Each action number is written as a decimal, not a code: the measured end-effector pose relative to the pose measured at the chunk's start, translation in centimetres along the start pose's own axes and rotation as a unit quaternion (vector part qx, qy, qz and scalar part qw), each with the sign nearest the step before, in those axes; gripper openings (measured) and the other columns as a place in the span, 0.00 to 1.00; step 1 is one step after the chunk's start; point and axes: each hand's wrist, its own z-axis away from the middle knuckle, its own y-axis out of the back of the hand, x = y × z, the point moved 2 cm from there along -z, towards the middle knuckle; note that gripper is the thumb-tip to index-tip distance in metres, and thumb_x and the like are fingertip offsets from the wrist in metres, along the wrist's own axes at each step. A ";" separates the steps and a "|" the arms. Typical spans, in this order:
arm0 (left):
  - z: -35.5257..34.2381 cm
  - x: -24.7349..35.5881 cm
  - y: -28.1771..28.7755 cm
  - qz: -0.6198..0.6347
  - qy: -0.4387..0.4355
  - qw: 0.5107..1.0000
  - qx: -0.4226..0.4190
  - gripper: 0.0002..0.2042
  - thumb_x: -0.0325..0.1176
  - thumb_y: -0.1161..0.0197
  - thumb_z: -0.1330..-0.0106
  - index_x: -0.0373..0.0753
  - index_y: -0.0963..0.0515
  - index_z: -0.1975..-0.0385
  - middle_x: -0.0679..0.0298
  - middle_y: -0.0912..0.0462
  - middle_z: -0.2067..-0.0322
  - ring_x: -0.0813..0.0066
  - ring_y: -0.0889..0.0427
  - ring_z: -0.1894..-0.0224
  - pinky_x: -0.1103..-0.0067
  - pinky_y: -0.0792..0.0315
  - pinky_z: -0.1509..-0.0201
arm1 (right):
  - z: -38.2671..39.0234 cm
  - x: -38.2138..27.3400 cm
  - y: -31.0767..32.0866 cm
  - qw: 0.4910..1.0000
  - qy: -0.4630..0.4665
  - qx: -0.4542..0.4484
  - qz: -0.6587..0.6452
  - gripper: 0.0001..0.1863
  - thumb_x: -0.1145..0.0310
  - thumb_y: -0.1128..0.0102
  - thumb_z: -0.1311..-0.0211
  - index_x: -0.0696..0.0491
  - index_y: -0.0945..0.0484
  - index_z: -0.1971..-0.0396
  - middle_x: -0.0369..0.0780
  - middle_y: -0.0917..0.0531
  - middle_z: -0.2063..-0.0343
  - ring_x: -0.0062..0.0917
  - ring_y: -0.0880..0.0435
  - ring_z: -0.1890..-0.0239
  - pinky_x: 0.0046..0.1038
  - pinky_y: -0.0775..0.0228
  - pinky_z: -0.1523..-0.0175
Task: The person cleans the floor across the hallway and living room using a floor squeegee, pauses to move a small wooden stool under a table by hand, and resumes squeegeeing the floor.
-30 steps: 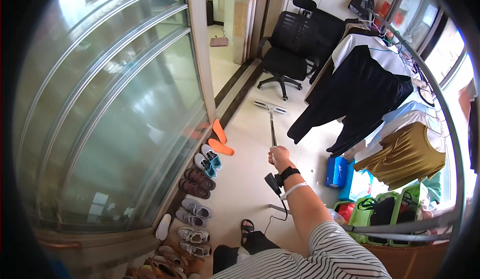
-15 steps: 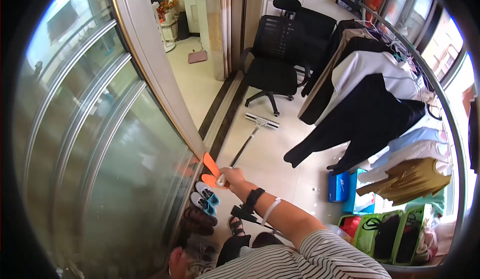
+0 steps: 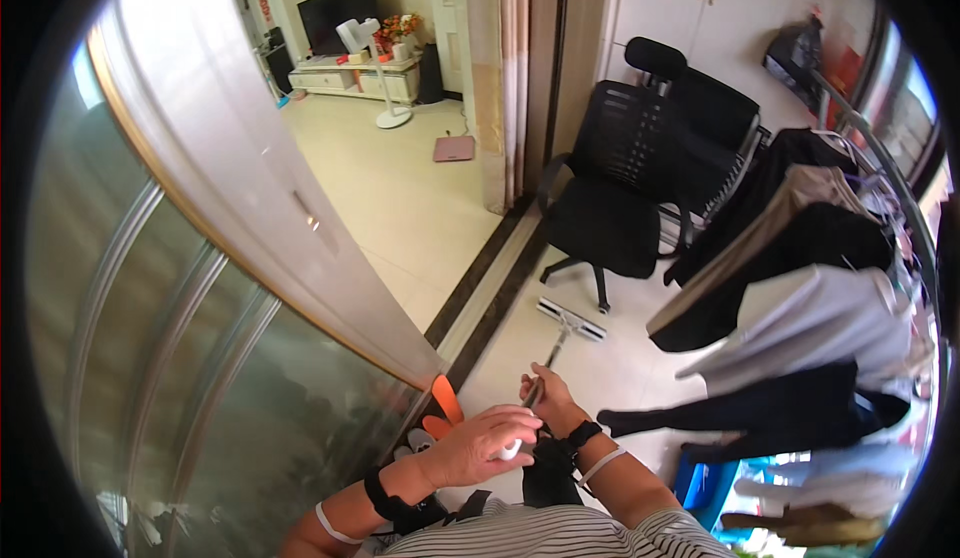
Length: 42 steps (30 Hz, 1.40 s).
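A mop (image 3: 572,324) with a flat grey-and-white head rests on the pale tiled floor in front of the black office chair. Its pole slants back toward my body. Around the white top of the handle curl the fingers of my left hand (image 3: 482,448). Slightly further along, my right hand (image 3: 547,398) is closed round the dark pole. Both wrists wear a black strap and a white band. Orange slippers (image 3: 441,405) stand by the glass door, just beyond my left hand, with other shoes partly hidden behind that arm.
The office chair (image 3: 605,213) stands ahead. Clothes (image 3: 800,318) hang from a rail on the right, over blue boxes (image 3: 700,483). A sliding glass door (image 3: 250,388) borders the left side. Past the dark-edged threshold (image 3: 490,283) lie a pink flat square (image 3: 454,148) and a white fan (image 3: 393,116).
My left hand has come up from the lower left and now holds the handle's white top. My right hand has shifted down the pole. The view has tilted up and turned left.
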 end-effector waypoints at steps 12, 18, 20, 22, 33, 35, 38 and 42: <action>-15.0 2.2 16.2 0.154 0.016 0.984 0.090 0.10 0.29 0.36 0.52 0.38 0.32 0.78 0.62 0.26 0.75 0.64 0.26 0.66 0.68 0.36 0.52 | 0.8 -9.8 -17.5 0.968 -0.112 -0.156 0.160 0.10 0.64 0.45 0.49 0.50 0.32 0.84 0.35 0.28 0.82 0.20 0.28 0.78 0.22 0.32 0.73; -16.3 1.8 19.4 0.029 0.061 0.993 0.094 0.09 0.28 0.36 0.54 0.37 0.31 0.77 0.61 0.25 0.73 0.63 0.26 0.64 0.70 0.35 0.53 | -5.2 -8.0 -25.0 0.945 -0.160 -0.234 0.163 0.08 0.67 0.49 0.47 0.53 0.34 0.80 0.35 0.30 0.84 0.22 0.31 0.81 0.24 0.36 0.74; -17.7 -2.6 17.5 0.004 0.072 0.989 0.127 0.09 0.28 0.37 0.54 0.37 0.31 0.77 0.63 0.28 0.75 0.65 0.28 0.67 0.74 0.35 0.59 | -10.2 -9.3 -25.7 0.939 -0.163 -0.239 0.183 0.07 0.71 0.51 0.48 0.55 0.35 0.81 0.36 0.30 0.85 0.22 0.31 0.81 0.24 0.36 0.74; -17.5 -7.5 15.8 -0.012 0.120 0.984 0.128 0.08 0.30 0.37 0.53 0.39 0.30 0.78 0.63 0.28 0.74 0.66 0.29 0.65 0.72 0.37 0.57 | -11.9 -9.6 -27.0 0.931 -0.161 -0.249 0.212 0.06 0.73 0.53 0.49 0.56 0.35 0.82 0.36 0.30 0.85 0.22 0.31 0.81 0.23 0.37 0.74; -23.3 -21.3 6.9 0.083 0.106 0.989 -0.060 0.10 0.39 0.37 0.53 0.42 0.26 0.75 0.66 0.28 0.71 0.67 0.33 0.59 0.71 0.48 0.48 | -10.7 -21.1 -19.2 0.822 -0.454 -0.228 0.256 0.19 0.59 0.56 0.41 0.61 0.32 0.61 0.43 0.24 0.67 0.28 0.24 0.64 0.26 0.32 0.54; -26.3 -22.9 5.3 0.254 0.103 0.953 -0.127 0.11 0.39 0.40 0.49 0.41 0.25 0.70 0.68 0.27 0.71 0.73 0.31 0.62 0.75 0.43 0.50 | -10.4 -24.5 -18.1 0.849 -0.412 -0.191 0.269 0.18 0.60 0.55 0.42 0.60 0.32 0.59 0.44 0.25 0.65 0.28 0.24 0.62 0.27 0.32 0.55; -30.9 -26.1 4.8 0.449 0.265 0.835 -0.176 0.11 0.38 0.44 0.43 0.39 0.26 0.65 0.69 0.25 0.69 0.80 0.30 0.63 0.81 0.38 0.54 | -9.6 -29.9 -18.1 0.868 -0.359 -0.182 0.291 0.18 0.62 0.54 0.42 0.58 0.35 0.55 0.44 0.26 0.62 0.28 0.25 0.62 0.29 0.31 0.57; -33.5 -28.1 6.0 0.476 0.288 0.830 -0.041 0.11 0.36 0.48 0.40 0.38 0.27 0.63 0.68 0.24 0.66 0.81 0.29 0.62 0.84 0.35 0.57 | -7.8 -35.9 -17.8 0.828 -0.309 -0.211 0.419 0.24 0.66 0.52 0.44 0.54 0.44 0.47 0.43 0.29 0.60 0.30 0.25 0.63 0.31 0.30 0.60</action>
